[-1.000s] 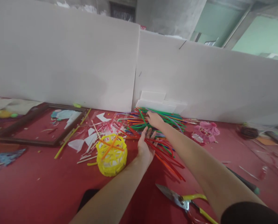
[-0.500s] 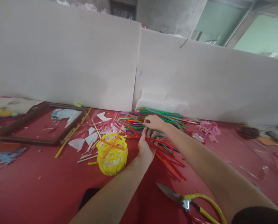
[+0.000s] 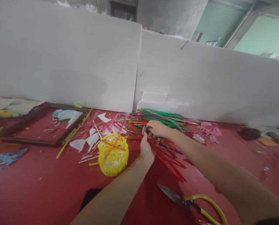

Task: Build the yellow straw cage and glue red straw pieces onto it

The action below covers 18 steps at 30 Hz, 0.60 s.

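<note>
My left hand (image 3: 147, 151) is low over the table with its thumb raised and fingers curled in, at a bunch of red pipe cleaners (image 3: 168, 164) that it seems to grip. Right above it, my right hand (image 3: 157, 128) pinches close to the left thumb and fingertips; whatever lies between its fingers is hidden. Behind both hands spreads a pile of green, orange and purple pipe cleaners (image 3: 167, 117). To the left stands a yellow openwork basket (image 3: 113, 162) with orange strips crossed on top. Scissors (image 3: 188, 200) with yellow and red handles lie nearer to me.
White boards (image 3: 95, 62) stand along the table's back. At left lie a brown frame (image 3: 54, 143), a yellow stick (image 3: 68, 142) and white scraps (image 3: 78, 145). Pink crafted pieces (image 3: 209, 131) and a dark coil (image 3: 249, 132) sit at right. A dark object (image 3: 89, 197) shows beside my left forearm.
My right hand has come down slightly toward the left thumb. The left fingers, spread before, are now curled in toward it. The basket and scissors stay put.
</note>
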Tool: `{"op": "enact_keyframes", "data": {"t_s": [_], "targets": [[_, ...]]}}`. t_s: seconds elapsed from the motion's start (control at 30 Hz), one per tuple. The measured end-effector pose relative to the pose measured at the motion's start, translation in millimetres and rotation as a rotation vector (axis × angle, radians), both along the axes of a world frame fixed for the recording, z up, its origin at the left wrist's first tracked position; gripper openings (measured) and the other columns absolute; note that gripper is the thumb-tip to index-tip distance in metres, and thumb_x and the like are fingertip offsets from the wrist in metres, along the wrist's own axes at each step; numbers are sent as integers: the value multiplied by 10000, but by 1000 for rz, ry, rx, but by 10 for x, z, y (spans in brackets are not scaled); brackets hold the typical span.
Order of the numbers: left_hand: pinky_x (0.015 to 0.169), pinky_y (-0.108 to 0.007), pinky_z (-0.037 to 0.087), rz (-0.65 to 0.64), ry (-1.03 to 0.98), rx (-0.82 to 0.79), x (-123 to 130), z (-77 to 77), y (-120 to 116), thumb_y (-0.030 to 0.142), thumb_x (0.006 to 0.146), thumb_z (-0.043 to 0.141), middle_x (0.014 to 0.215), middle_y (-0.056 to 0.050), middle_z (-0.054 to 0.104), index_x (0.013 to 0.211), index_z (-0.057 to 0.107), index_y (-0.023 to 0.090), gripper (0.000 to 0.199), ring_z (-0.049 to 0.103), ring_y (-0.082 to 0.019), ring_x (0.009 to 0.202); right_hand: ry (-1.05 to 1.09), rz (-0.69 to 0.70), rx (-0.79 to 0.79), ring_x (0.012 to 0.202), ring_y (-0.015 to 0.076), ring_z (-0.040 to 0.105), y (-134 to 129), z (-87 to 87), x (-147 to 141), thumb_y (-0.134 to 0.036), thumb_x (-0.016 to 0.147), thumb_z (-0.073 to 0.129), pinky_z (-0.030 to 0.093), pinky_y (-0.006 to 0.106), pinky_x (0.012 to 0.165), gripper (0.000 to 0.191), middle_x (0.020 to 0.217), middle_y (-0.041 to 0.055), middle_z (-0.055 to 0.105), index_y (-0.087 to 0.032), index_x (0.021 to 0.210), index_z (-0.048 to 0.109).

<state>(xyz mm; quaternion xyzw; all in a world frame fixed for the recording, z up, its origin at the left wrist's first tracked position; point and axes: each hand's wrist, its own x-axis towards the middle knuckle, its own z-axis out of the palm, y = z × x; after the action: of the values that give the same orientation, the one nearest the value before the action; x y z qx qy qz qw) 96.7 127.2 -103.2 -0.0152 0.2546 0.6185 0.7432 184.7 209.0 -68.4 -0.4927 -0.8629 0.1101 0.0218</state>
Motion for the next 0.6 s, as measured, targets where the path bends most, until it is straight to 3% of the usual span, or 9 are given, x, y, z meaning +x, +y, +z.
{"op": "enact_keyframes", "data": {"t_s": [0.2, 0.33, 0.43, 0.6], "targets": [[609, -242, 515, -15, 15, -17, 0, -6, 1, 314, 972, 434, 1011, -37, 728, 1299, 535, 342, 343, 674, -143, 743, 13, -128, 75, 942, 179, 665, 149, -108, -44, -159, 922, 550, 508, 293, 843, 221, 1075, 86, 697, -164, 1110, 666], [659, -258, 533, -13, 22, -10, 3, -30, 0, 329, 976, 427, 1073, -43, 721, 1329, 508, 344, 363, 680, -141, 778, -25, -169, 98, 994, 203, 637, 209, -179, -104, -307, 925, 605, 540, 406, 858, 278, 1164, 84, 635, -152, 1156, 611], [712, -275, 545, -7, 30, -4, 7, -53, -2, 332, 974, 435, 1095, -39, 717, 1343, 490, 350, 373, 686, -143, 829, -50, -199, 121, 1025, 217, 626, 201, -186, -118, -340, 939, 583, 545, 429, 859, 326, 1219, 90, 605, -169, 1216, 576], [684, -259, 538, -12, 52, 3, 13, -72, -5, 336, 977, 415, 1157, -52, 707, 1311, 529, 332, 353, 687, -161, 942, -92, -73, 32, 998, 207, 635, 252, -120, -29, -343, 938, 584, 547, 417, 849, 305, 1185, 84, 623, -164, 1186, 594]]}}
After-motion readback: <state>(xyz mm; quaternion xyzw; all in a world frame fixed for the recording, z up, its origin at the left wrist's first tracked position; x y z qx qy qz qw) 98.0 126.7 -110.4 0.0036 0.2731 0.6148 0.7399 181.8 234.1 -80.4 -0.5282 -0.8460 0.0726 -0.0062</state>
